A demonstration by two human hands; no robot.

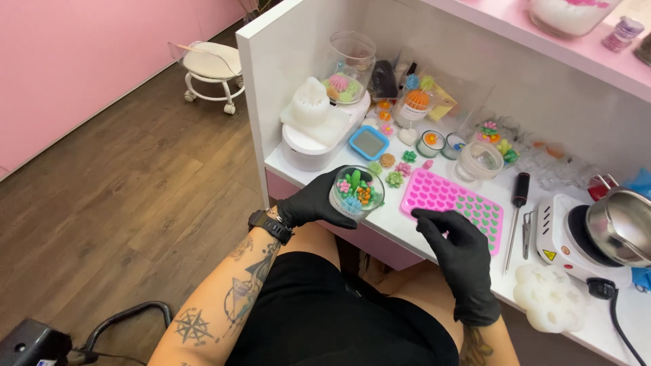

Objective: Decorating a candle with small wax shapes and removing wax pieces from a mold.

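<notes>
Gloved in black, the left hand is wrapped around a small clear glass jar, gripping it by its side just over the front edge of the white table. Inside the jar sit little wax shapes in green, pink, blue and orange, packed close together. A black watch sits on that wrist, and tattoos run down the forearm.

Also in a black glove, the right hand lies palm down at the table's front edge, its fingertips touching the near corner of a pink mould tray; the fingers are loosely curled and grip nothing. Some of the tray's small hollows are filled with green.

Loose wax flowers lie on the table just behind the jar. A black-handled screwdriver lies to the right of the tray, and beyond it a white hotplate carries a metal pot. A white lumpy mould rests near the table's front edge. At the back stand a blue square dish and a white machine
</notes>
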